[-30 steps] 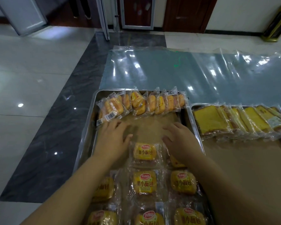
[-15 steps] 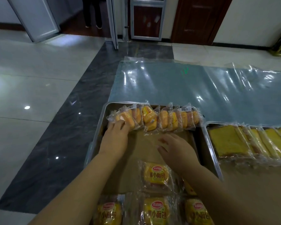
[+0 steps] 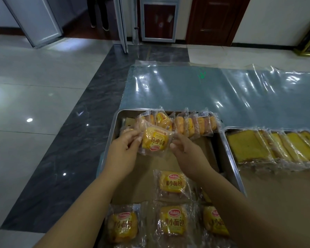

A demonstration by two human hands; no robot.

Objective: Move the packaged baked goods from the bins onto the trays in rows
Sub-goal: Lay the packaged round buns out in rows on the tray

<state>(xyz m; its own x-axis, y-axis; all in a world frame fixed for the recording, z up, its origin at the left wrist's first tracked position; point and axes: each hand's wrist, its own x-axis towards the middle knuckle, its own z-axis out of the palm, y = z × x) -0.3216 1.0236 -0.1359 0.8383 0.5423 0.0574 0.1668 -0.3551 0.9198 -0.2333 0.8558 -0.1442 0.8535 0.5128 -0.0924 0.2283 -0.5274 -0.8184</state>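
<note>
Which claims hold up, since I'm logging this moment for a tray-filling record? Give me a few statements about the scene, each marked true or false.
1. The left hand and right hand hold one bread packet between them. True.
2. The held packet's label reads upright. False: it is upside down.
3. A row of packets stands on edge along the tray's far side. True.
4. The neighbouring tray holds round buns. False: it holds flat yellow cake slices in wrappers.

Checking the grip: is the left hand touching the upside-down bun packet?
Touching. The head view shows the left hand pinching the left wrapper edge of the bun packet.
</note>
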